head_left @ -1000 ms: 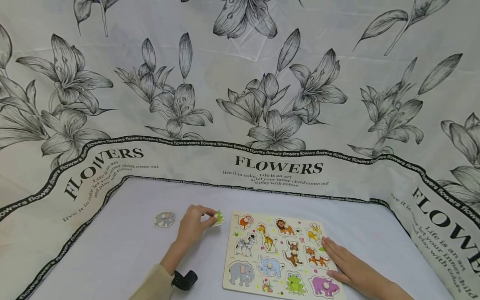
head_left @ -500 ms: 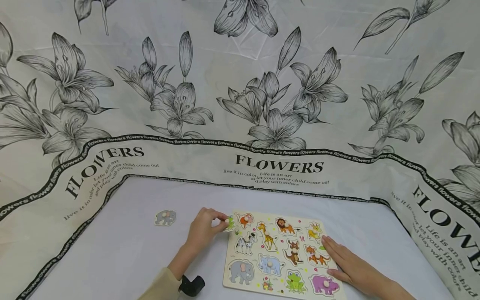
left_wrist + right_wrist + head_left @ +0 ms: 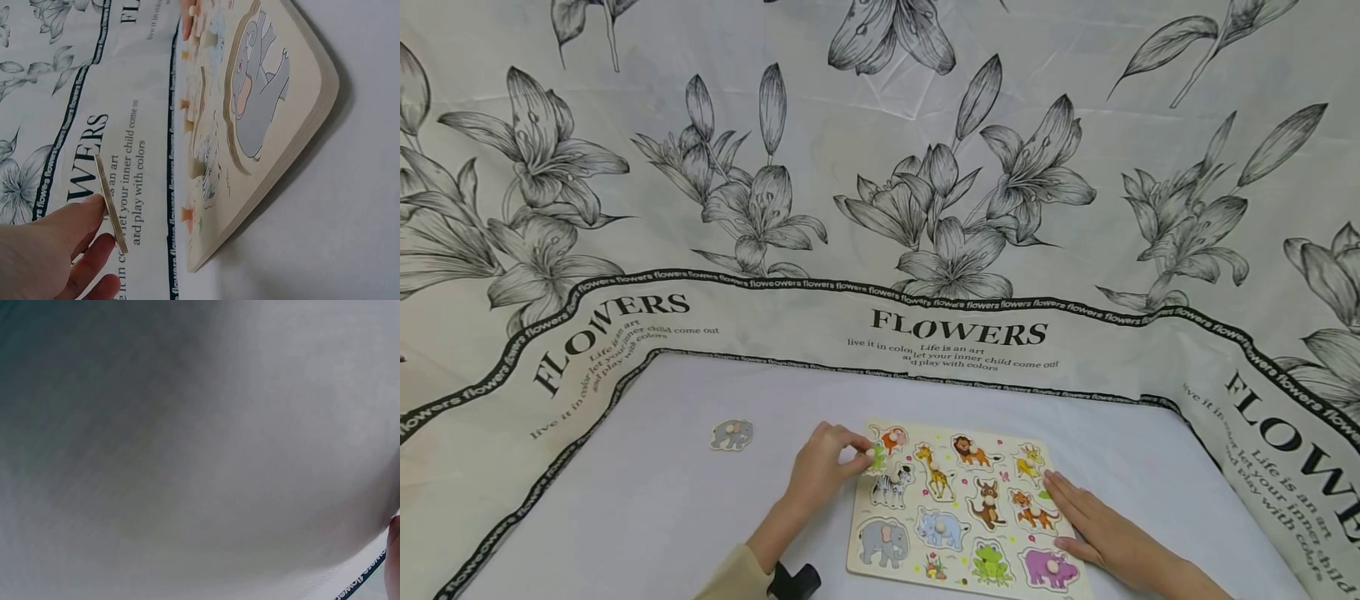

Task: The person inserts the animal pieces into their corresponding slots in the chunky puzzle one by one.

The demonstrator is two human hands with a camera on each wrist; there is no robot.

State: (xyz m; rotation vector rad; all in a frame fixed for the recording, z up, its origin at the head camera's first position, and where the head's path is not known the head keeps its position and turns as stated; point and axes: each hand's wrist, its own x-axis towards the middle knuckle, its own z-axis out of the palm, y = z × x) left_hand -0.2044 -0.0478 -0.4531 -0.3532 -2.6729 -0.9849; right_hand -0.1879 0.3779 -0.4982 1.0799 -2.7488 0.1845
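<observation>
My left hand pinches a green frog puzzle piece between thumb and fingers, over the upper left part of the wooden animal puzzle board. In the left wrist view the piece is seen edge-on, raised above the board's level. My right hand rests with straight fingers along the board's right edge. Near the board's front is a frog-shaped recess showing a printed frog. A printed grey elephant fills another recess at the front left corner, without a knob.
A loose grey elephant piece with a knob lies on the white tablecloth, left of the board. Knobbed pieces such as the lion and purple hippo sit in the board. Flower-printed fabric rises behind the table.
My left hand has moved right with the frog piece, from beside the board to over its upper left part. My right hand stays at the right edge.
</observation>
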